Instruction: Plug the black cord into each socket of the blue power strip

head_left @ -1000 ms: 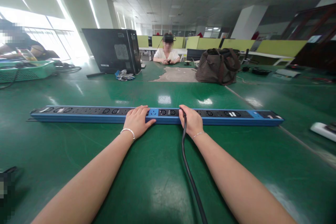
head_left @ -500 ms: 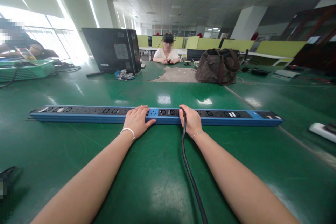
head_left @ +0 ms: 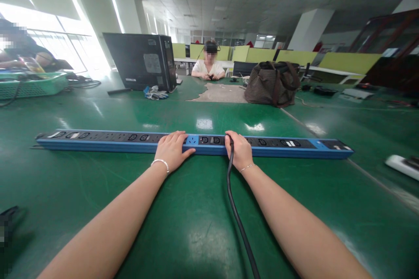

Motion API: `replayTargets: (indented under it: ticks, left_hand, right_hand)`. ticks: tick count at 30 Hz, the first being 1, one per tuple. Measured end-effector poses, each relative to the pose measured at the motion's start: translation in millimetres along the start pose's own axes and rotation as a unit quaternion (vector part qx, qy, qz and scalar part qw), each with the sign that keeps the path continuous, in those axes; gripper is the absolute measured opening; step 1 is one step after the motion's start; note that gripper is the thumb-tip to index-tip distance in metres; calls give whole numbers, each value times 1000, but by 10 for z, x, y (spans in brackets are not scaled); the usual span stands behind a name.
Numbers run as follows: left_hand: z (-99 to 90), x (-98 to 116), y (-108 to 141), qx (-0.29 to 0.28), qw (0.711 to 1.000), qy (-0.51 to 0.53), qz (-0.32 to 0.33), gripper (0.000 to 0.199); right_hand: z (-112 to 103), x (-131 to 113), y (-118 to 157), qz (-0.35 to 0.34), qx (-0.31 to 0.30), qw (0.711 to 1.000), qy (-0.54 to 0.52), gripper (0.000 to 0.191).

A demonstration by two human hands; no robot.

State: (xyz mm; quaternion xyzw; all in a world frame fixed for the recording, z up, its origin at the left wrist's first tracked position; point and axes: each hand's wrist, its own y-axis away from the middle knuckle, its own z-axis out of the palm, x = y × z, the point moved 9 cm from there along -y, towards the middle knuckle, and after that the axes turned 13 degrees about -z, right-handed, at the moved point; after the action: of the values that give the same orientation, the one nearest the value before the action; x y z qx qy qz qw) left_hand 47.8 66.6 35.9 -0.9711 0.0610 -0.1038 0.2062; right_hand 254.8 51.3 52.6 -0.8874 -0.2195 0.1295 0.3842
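Observation:
A long blue power strip [head_left: 209, 150] with a black socket face lies across the green table in front of me. My left hand [head_left: 171, 148] grips it left of the middle, fingers over the top and thumb along the near side. To the right, my right hand [head_left: 240, 150] is closed around the plug end of a black power cord [head_left: 231, 192], right at the socket face. The fingers hide most of the plug, so how deep it sits in the socket cannot be seen. From there the cord runs toward me, off the bottom edge.
A black computer case [head_left: 140, 63] stands at the back left with gloves [head_left: 155, 93] beside it. Farther left is a green basket [head_left: 42, 85]. A brown bag [head_left: 271, 83] sits back right. Another person [head_left: 208, 67] sits across the table. A white object [head_left: 402, 165] lies at right.

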Motion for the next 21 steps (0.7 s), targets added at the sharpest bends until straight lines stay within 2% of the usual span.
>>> replayTargets:
  ticks: [4, 5, 7, 9, 11, 15, 19, 21]
  left_hand:
    - [6, -3, 0, 2, 1000, 1, 4, 53]
    - [8, -4, 0, 3, 1000, 0, 5, 54]
    - [9, -6, -1, 5, 1000, -1, 6, 54]
    - [11, -6, -2, 5, 1000, -4, 5, 54]
    - [12, -3, -2, 4, 1000, -5, 5, 53]
    - [0, 5, 1, 5, 1000, -1, 5, 52]
    - [-2, 8, 5, 5, 1000, -9, 6, 51]
    - [0, 8, 6, 5, 1000, -10, 7, 51]
  right_hand:
    - [27, -77, -19, -59, -10, 998, -20, 31]
    - [1, -61, -35, -54, -1, 998, -35, 31]
    - [-155, 86, -62, 16, 67, 996, -65, 33]
    - [-389, 305, -27, 114, 168, 975, -85, 36]
    - [-569, 445, -10, 146, 219, 959, -104, 37]
    - [-800, 756, 33, 138, 208, 957, -145, 36]
    - [-994, 1209, 240, 157, 187, 958, -153, 41]
    - [-1019, 1396, 357, 168, 166, 961, -147, 42]
